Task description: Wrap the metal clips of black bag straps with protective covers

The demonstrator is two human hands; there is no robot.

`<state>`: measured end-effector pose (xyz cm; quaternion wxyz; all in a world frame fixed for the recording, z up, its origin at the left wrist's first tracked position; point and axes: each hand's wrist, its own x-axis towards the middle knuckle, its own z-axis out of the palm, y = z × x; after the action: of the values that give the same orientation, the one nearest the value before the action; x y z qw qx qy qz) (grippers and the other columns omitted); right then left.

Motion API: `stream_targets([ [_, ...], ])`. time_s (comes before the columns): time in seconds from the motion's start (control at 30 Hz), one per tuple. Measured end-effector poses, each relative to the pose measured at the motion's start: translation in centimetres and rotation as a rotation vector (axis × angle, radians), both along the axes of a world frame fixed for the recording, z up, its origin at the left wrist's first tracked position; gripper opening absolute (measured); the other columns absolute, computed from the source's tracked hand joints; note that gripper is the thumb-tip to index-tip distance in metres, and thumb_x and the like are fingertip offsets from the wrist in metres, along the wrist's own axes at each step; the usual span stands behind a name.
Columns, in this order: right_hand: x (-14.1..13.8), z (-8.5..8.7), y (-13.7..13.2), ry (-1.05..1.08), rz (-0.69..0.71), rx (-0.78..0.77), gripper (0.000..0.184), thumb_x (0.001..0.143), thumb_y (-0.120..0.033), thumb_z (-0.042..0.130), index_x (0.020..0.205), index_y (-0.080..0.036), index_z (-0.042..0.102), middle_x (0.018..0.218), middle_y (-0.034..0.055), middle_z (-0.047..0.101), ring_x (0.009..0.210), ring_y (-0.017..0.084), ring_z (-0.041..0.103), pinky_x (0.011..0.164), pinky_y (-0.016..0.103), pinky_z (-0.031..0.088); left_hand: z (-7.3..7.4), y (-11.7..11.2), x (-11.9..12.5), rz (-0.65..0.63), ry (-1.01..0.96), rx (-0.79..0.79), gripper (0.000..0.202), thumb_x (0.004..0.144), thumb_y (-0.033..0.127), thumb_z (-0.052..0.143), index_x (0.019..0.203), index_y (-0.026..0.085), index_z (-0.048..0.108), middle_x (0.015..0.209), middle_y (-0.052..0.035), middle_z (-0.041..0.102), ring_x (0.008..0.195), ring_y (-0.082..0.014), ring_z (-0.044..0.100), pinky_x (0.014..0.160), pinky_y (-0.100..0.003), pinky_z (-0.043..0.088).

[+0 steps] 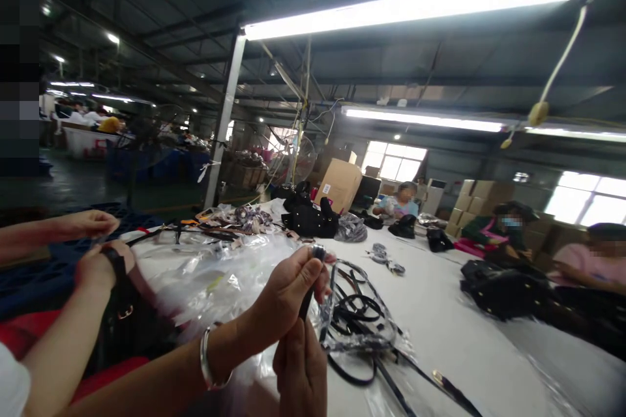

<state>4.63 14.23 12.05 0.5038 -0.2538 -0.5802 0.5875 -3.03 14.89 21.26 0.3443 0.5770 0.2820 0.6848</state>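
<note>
Head view: I've got 1 dark strap (pixel 306 305) btwn my 2 hands; L hand (pixel 293 277) closed round its upper part, a shiny silvery piece (pixel 319 252) at the top by my fingertips; R hand (pixel 302 365) just below, fingers gripping the strap's lower stretch; 1 smooth metal bracelet (pixel 205 358) on my L wrist.

Just right of my hands, a tangle of black straps (pixel 357 306), flat, bendy, looped, partly in crinkly clear plastic, too knotted to count; nearer the table edge, 1 strap end w/ a gold-coloured buckle (pixel 439 378); behind my L hand, a heap of thin, glossy clear bags (pixel 220 280), no. unclear; all on the white table (pixel 425 313).

To my L, a co-worker's 2 hands (pixel 100 267) over 1 black bag (pixel 139 313) w/ a gold-coloured buckle; farther back, 2 small wrapped bundles (pixel 386 259), 1 big cardboard box (pixel 339 186); 3 people (pixel 499 234) opposite.
</note>
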Motion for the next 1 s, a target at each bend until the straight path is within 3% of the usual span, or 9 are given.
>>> stream_targets([
  [0.1, 0.9, -1.2, 0.5, -0.017, 0.023, -0.053, 0.055, 0.085, -0.07, 0.053, 0.103, -0.02, 0.066, 0.05, -0.0057, 0.042, 0.044, 0.012, 0.036, 0.04, 0.024, 0.027, -2.1, 0.0, -0.5, 0.144, 0.343, 0.033, 0.029, 0.102, 0.041, 0.038, 0.106, 0.016, 0.053, 0.078, -0.0013, 0.058, 0.076, -0.0156, 0.056, 0.081, -0.032, 0.044],
  [0.23, 3.0, -2.3, 1.0, -0.035, 0.147, -0.123, 0.053, 0.062, -0.065, 0.081, 0.09, -0.022, 0.068, 0.064, 0.0028, 0.062, 0.061, 0.019, 0.056, 0.046, 0.027, 0.041, -3.9, -0.2, -1.7, 0.339, 0.851, 0.083, 0.02, 0.103, 0.034, 0.034, 0.098, 0.02, 0.047, 0.088, -0.0037, 0.063, 0.076, -0.017, 0.056, 0.072, -0.029, 0.041],
  [0.37, 4.3, -3.4, 1.5, -0.061, 0.418, -0.323, 0.054, 0.078, -0.072, 0.063, 0.086, -0.019, 0.062, 0.05, -0.0012, 0.057, 0.042, 0.011, 0.048, 0.041, 0.022, 0.033, -5.1, 0.1, -3.1, 0.455, 1.211, 0.28, 0.019, 0.101, 0.03, 0.03, 0.088, 0.021, 0.041, 0.078, -0.0031, 0.058, 0.065, -0.0181, 0.051, 0.063, -0.031, 0.038],
  [0.43, 4.7, -4.0, 1.8, -0.018, 0.546, -0.394, 0.054, 0.083, -0.071, 0.058, 0.082, -0.017, 0.06, 0.052, -0.0003, 0.06, 0.041, 0.009, 0.049, 0.043, 0.019, 0.032, -6.0, 0.2, -4.0, 0.42, 1.313, 0.326, 0.019, 0.101, 0.028, 0.031, 0.085, 0.022, 0.039, 0.074, -0.0025, 0.056, 0.062, -0.0181, 0.049, 0.059, -0.031, 0.037],
  [0.53, 5.4, -4.8, 2.1, 0.11, 0.67, -0.458, 0.049, 0.082, -0.062, 0.067, 0.071, -0.015, 0.059, 0.059, 0.0014, 0.062, 0.049, 0.009, 0.054, 0.048, 0.019, 0.038, -7.8, -0.2, -5.1, 0.347, 1.373, 0.33, 0.017, 0.1, 0.027, 0.034, 0.084, 0.022, 0.037, 0.073, -0.0024, 0.055, 0.06, -0.0177, 0.049, 0.057, -0.031, 0.036],
  [0.7, 6.8, -4.3, 1.6, 0.146, 0.75, -0.75, 0.046, 0.086, -0.058, 0.065, 0.065, -0.017, 0.056, 0.047, -0.008, 0.04, 0.04, 0.006, 0.036, 0.045, 0.018, 0.035, -11.6, -2.3, -5.5, 0.325, 1.45, 0.357, 0.013, 0.099, 0.023, 0.038, 0.087, 0.02, 0.039, 0.074, -0.0028, 0.057, 0.063, -0.0185, 0.052, 0.058, -0.031, 0.035],
  [0.8, 7.5, -3.8, 1.3, 0.057, 0.767, -0.861, 0.046, 0.084, -0.058, 0.064, 0.064, -0.019, 0.053, 0.044, -0.0105, 0.029, 0.038, 0.005, 0.024, 0.039, 0.018, 0.025, -13.2, -3.8, -5.3, 0.382, 1.473, 0.305, 0.016, 0.101, 0.025, 0.035, 0.087, 0.02, 0.041, 0.072, -0.0021, 0.057, 0.06, -0.0184, 0.052, 0.057, -0.032, 0.032],
  [0.9, 7.9, -3.8, 1.3, -0.098, 0.706, -0.757, 0.04, 0.081, -0.051, 0.071, 0.068, -0.019, 0.052, 0.05, -0.0106, 0.032, 0.041, 0.004, 0.021, 0.039, 0.017, 0.02, -14.2, -5.6, -5.3, 0.392, 1.46, 0.154, 0.019, 0.102, 0.027, 0.031, 0.087, 0.02, 0.042, 0.072, -0.0019, 0.058, 0.058, -0.018, 0.051, 0.055, -0.032, 0.03],
  [1.0, 8.2, -4.0, 1.7, -0.373, 0.616, -0.334, 0.03, 0.081, -0.044, 0.072, 0.08, -0.019, 0.057, 0.06, -0.0067, 0.048, 0.051, 0.008, 0.04, 0.048, 0.019, 0.031, -14.5, -7.4, -5.5, 0.283, 1.496, -0.009, 0.022, 0.103, 0.028, 0.03, 0.089, 0.019, 0.046, 0.077, -0.0032, 0.062, 0.061, -0.0177, 0.054, 0.056, -0.031, 0.029],
])
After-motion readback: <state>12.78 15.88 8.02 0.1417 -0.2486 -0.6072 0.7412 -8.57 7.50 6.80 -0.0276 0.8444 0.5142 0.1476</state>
